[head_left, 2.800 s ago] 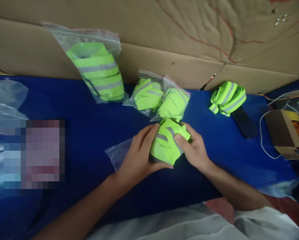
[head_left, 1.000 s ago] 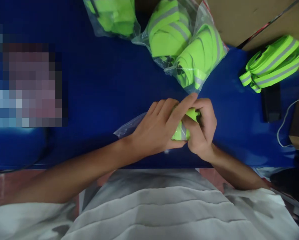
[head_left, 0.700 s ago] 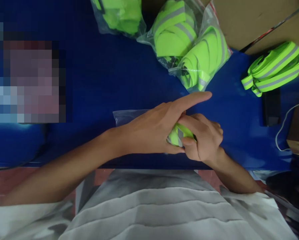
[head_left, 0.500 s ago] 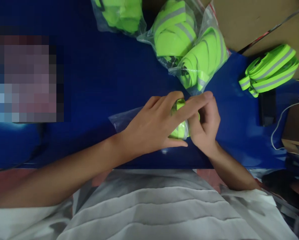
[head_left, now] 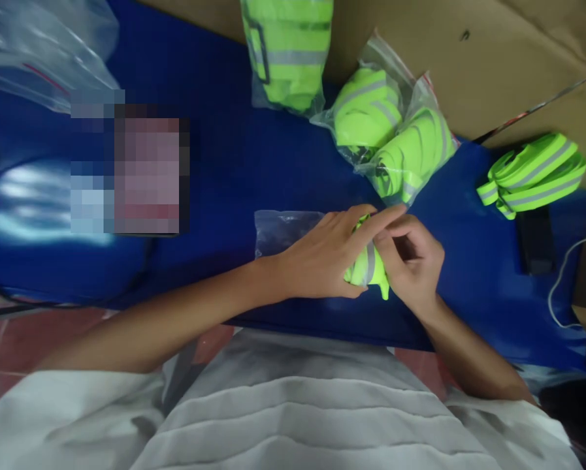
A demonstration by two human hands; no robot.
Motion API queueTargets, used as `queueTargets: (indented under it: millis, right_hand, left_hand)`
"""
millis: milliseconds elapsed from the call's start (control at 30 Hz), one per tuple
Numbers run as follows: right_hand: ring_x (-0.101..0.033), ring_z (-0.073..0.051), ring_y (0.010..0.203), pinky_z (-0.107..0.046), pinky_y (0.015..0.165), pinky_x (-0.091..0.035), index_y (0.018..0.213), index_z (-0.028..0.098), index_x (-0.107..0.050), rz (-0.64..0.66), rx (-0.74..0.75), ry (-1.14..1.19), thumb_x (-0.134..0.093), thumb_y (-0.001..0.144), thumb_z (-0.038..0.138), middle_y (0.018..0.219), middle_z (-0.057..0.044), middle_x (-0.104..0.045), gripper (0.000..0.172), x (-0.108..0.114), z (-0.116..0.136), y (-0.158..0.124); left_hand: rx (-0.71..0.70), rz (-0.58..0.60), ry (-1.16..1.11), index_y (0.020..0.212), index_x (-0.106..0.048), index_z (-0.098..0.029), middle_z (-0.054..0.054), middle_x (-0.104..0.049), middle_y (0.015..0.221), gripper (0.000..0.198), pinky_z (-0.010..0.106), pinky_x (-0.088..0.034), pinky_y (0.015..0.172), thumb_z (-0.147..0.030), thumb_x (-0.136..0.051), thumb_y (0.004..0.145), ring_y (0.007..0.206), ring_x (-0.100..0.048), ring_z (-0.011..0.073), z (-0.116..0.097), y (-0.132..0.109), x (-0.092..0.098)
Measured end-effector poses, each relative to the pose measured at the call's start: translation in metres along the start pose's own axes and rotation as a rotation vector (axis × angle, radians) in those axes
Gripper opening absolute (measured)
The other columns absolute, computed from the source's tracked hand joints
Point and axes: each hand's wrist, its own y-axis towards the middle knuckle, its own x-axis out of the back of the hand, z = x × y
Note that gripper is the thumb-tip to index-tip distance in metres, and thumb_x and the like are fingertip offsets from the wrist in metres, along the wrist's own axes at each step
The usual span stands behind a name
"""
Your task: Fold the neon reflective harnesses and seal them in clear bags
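Both of my hands close around a folded neon-green reflective strap bundle (head_left: 368,269) with a grey stripe, just above the near edge of the blue table (head_left: 234,170). My left hand (head_left: 322,258) wraps over it from the left, forefinger stretched across the top. My right hand (head_left: 413,261) pinches it from the right. An empty clear plastic bag (head_left: 283,228) lies flat under my left hand.
Three clear bags of green reflective straps (head_left: 287,55) (head_left: 364,114) (head_left: 413,156) lie at the back against cardboard (head_left: 493,59). A loose strap bundle (head_left: 535,173) rests on a black object (head_left: 535,238) at right. A white cable (head_left: 560,281) runs at far right. More plastic bags (head_left: 38,46) sit far left.
The bundle has been squeezed from a broad fold into a small tight roll between both hands. The view has shifted, so the table things sit lower and further right.
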Motion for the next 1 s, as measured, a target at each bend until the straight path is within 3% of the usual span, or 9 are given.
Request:
queueTargets:
  millis: [133,233,300,367,433,533,667,833,1000]
  right_hand:
    - [-0.064,-0.012,0.070,-0.026,0.062,-0.049,0.086,0.019,-0.066,0.102,0.085,-0.072,-0.071,0.097,0.022,0.081,0.001,-0.069,0.013,0.008,0.008,0.005]
    - [-0.067,-0.013,0.073,-0.026,0.067,-0.053,0.089,0.020,-0.068,0.104,0.133,-0.097,-0.070,0.097,0.020,0.084,0.000,-0.072,0.009,0.015,0.015,0.007]
    - [-0.069,-0.013,0.078,-0.026,0.070,-0.055,0.097,0.020,-0.071,0.001,0.151,-0.100,-0.071,0.098,0.020,0.090,-0.001,-0.074,0.002,0.016,0.018,0.006]
    - [-0.072,-0.015,0.085,-0.026,0.075,-0.057,0.104,0.021,-0.071,-0.086,0.171,-0.102,-0.071,0.099,0.019,0.097,-0.002,-0.075,0.005,0.015,0.018,0.004]
    - [-0.073,-0.015,0.089,-0.027,0.079,-0.059,0.107,0.021,-0.071,-0.086,0.210,-0.136,-0.070,0.100,0.017,0.100,-0.003,-0.075,0.007,0.012,0.015,0.003]
    - [-0.074,-0.017,0.098,-0.030,0.087,-0.062,0.118,0.021,-0.071,-0.029,0.295,-0.218,-0.066,0.103,0.016,0.107,-0.006,-0.075,0.017,0.012,0.011,0.003]
    - [-0.073,-0.020,0.107,-0.035,0.095,-0.062,0.120,0.020,-0.071,0.039,0.411,-0.273,-0.064,0.102,0.014,0.113,-0.009,-0.073,0.020,0.018,0.007,0.004]
    - [-0.074,-0.020,0.104,-0.034,0.090,-0.064,0.105,0.019,-0.070,0.033,0.462,-0.308,-0.066,0.097,0.011,0.112,-0.010,-0.073,0.012,0.025,0.004,0.000]
    - [-0.076,-0.020,0.103,-0.032,0.088,-0.065,0.113,0.021,-0.073,0.101,0.512,-0.379,-0.068,0.094,0.010,0.118,-0.010,-0.075,0.022,0.026,0.002,-0.005]
  left_hand:
    - [-0.123,0.045,0.144,0.164,-0.026,-0.024,0.023,-0.042,0.160,0.099,0.053,-0.051,0.108,-0.014,-0.079,0.082,0.141,-0.053,0.0392,-0.002,-0.001,0.004]
    - [-0.200,0.026,0.253,0.162,-0.033,-0.030,0.021,-0.034,0.167,0.089,0.055,-0.049,0.111,-0.015,-0.079,0.087,0.144,-0.052,0.0404,-0.008,0.000,0.009]
    - [-0.183,-0.027,0.181,0.165,-0.027,-0.029,0.020,-0.028,0.172,0.099,0.055,-0.044,0.119,-0.029,-0.087,0.086,0.154,-0.041,0.0406,-0.010,0.002,0.016]
    - [-0.134,-0.046,0.106,0.168,-0.016,-0.026,0.022,-0.025,0.174,0.122,0.058,-0.036,0.127,-0.046,-0.095,0.077,0.161,-0.030,0.0406,-0.008,0.004,0.027]
    - [-0.055,-0.011,0.136,0.169,-0.014,-0.024,0.023,-0.034,0.170,0.133,0.062,-0.027,0.131,-0.053,-0.099,0.071,0.160,-0.033,0.0414,-0.003,0.007,0.039]
    - [0.091,0.135,0.244,0.155,-0.045,-0.017,0.019,-0.061,0.148,0.103,0.060,-0.034,0.125,-0.061,-0.094,0.075,0.141,-0.056,0.0401,0.006,0.012,0.049]
    - [0.129,0.205,0.276,0.134,-0.059,-0.013,0.013,-0.070,0.125,0.078,0.044,-0.047,0.104,-0.068,-0.083,0.085,0.116,-0.068,0.0331,0.007,0.015,0.043]
    - [0.029,0.115,0.386,0.130,-0.059,-0.012,0.014,-0.067,0.127,0.075,0.040,-0.044,0.097,-0.068,-0.081,0.086,0.118,-0.064,0.0315,0.000,0.009,0.026]
    - [0.025,0.077,0.325,0.127,-0.059,-0.011,0.013,-0.066,0.124,0.078,0.040,-0.045,0.095,-0.069,-0.082,0.081,0.114,-0.064,0.0304,-0.001,0.008,0.018]
